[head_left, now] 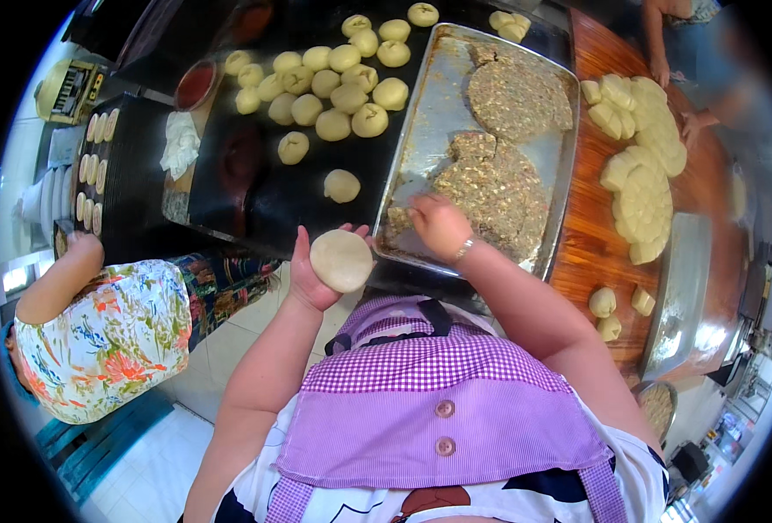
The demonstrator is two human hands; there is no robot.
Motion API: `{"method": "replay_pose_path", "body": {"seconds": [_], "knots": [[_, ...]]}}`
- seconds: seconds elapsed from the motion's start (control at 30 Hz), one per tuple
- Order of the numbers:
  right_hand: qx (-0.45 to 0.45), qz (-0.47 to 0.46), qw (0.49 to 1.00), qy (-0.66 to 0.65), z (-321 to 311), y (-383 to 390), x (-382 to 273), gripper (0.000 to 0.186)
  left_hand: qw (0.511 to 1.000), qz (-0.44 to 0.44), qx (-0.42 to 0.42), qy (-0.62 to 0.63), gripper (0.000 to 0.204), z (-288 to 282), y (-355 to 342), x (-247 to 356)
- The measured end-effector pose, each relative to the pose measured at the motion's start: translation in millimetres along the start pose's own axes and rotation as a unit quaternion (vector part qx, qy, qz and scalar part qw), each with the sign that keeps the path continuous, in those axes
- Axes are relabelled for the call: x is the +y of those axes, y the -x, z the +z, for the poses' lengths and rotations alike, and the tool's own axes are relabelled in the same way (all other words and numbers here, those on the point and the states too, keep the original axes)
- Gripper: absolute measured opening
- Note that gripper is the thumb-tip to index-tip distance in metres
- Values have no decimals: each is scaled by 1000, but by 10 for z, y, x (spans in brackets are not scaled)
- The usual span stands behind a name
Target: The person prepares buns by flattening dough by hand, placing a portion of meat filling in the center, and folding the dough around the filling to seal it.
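Dough round [341,261]: As it lies flat on the upturned left hand [309,279], fingers spread beneath, it sits just beyond the tray's 7 o'clock corner.
Filling [499,199]: The right hand [443,228], apart from the left, bends its fingers at the mound's 9 o'clock side; whether they grip any cannot be told.
Palm: Held level, with a compact portion centred, it would likely keep the dough's margin clean.
Tray [426,105]: Its raised rim stands near the left fingertips, a likely snag.
Desk [294,207]: Room opens toward 10 o'clock; a lone dough ball [341,186] sits at 12, a co-worker [107,340] at 8.
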State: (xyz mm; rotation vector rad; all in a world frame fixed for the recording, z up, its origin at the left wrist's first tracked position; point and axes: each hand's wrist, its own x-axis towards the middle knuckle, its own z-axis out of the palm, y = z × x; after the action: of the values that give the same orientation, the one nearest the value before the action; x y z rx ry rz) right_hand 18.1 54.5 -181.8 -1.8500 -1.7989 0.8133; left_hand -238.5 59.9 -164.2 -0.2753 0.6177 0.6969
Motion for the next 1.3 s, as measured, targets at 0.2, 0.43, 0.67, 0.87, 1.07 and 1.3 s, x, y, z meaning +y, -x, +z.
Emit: {"method": "replay_pose_path", "body": {"seconds": [0.2,0.43,0.67,0.87,1.07,1.3], "knots": [[-110,-118,959,232,435,-155,210,29,998,0,60,27,79,-219,65,-32],[-177,-159,951,197,495,38,258,45,998,-16,58,-4,69,-334,115,17],[-138,-149,965,164,655,181,395,55,999,-2,36,-33,62,-103,17,40],[12,-9,997,-70,-142,148,-266,62,995,-21,-4,-93,60,99,-259,-59],[-26,-188,982,20,-705,137,-607,49,979,-99,-106,-147,61,587,-517,-389],[31,-170,985,22,-993,264,-612,43,974,-72,-119,-178,46,891,-523,-600]]}}
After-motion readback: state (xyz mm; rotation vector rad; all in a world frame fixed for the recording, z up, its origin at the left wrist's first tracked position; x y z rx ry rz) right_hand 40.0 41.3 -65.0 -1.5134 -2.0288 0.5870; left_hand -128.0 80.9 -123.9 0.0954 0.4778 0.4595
